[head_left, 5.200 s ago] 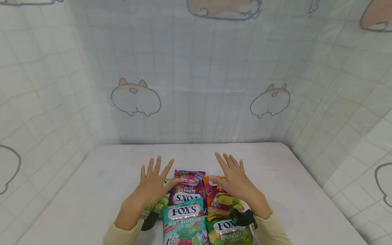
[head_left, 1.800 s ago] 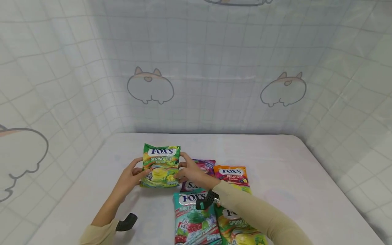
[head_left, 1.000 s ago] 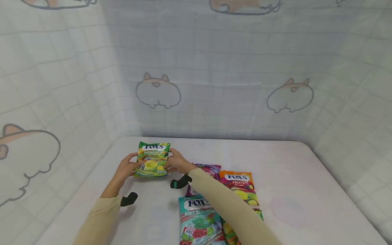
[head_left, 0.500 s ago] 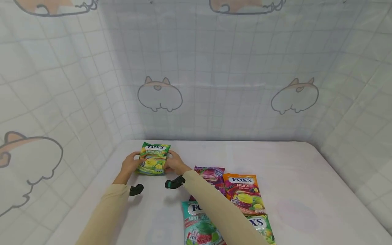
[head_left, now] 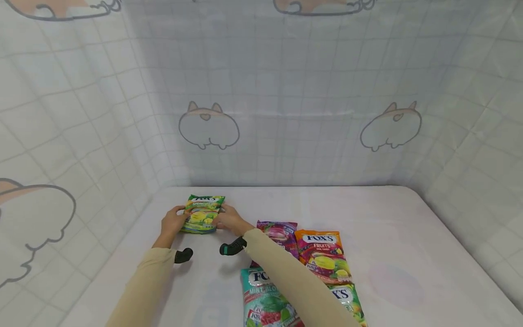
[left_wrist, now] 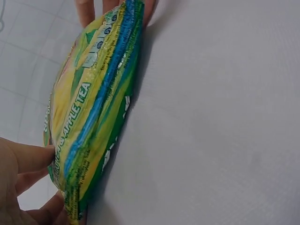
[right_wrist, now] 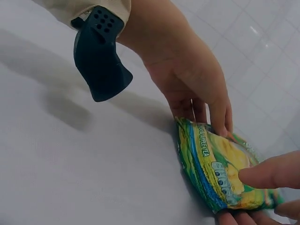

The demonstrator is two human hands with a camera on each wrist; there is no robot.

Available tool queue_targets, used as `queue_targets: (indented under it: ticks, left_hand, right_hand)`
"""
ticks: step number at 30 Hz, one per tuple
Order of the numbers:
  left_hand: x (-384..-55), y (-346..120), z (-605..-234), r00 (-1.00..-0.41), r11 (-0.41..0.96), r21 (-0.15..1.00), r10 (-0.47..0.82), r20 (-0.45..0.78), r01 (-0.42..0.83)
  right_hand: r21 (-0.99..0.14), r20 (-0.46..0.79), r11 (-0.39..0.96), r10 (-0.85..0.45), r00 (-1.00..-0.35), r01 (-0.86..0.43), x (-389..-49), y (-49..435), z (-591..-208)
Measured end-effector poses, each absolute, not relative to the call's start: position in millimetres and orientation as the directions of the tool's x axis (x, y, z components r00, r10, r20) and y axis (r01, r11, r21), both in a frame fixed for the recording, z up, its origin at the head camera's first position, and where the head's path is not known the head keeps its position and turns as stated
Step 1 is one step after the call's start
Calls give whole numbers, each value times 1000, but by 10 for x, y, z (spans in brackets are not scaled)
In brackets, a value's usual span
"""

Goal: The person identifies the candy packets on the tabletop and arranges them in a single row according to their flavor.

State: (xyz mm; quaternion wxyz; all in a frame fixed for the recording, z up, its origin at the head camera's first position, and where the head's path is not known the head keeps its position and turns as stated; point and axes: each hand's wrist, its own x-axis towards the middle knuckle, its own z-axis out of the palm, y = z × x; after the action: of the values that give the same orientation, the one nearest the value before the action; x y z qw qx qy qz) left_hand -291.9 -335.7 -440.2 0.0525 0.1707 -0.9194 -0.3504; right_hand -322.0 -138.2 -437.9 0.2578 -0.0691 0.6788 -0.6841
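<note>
Head view: the Fox's Spring Tea candy bag (head_left: 203,215) is in play, beyond and to the left of the Fox's Mint Blossom bag (head_left: 265,302), well apart from it; the left hand (head_left: 173,221) grips one side edge, the right hand (head_left: 233,220) the other; just past that Mint Blossom bag sits a purple candy bag (head_left: 283,234), beyond and right of it the Fox's Fruits bag (head_left: 323,256), and close on its right a green Fox's bag (head_left: 347,297), half hidden by the sleeve (head_left: 294,281)! Wrist views now: on both sides the thumb is on the printed face and the other fingers come in from behind or below, a proper two-sided pinch; the bottom seam runs low along the counter (left_wrist: 211,117), though whether it touches I can't tell.

How will it handle? Light, I'd judge, soft and pillowy, the contents likely loose enough to slump to one end if tipped; that glossy film looks slippery, so broad thumbs beat fingertips; the side edges are the spot, held level, with no hard pull on the seams.
</note>
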Motion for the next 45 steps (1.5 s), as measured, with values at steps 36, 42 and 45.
queue_targets:
  ticks: [36, 42, 45]
  left_hand:
    - [-2373, -2063, -4014, -981, 494, 865, -108, 163, 89]
    - [-2212, -1703, -4195, -990, 576, 808, 11, 141, 122]
    - [-2081, -1647, -4233, -994, 597, 795, 64, 86, 108]
  right_hand:
    - [-617, 56, 640, -545, -837, -458, -2613, -314, -3783]
    - [-605, 34, 653, -551, -834, -456, -2415, 130, -3795]
    - [-624, 14, 638, -567, -823, -451, -2296, 334, -3836]
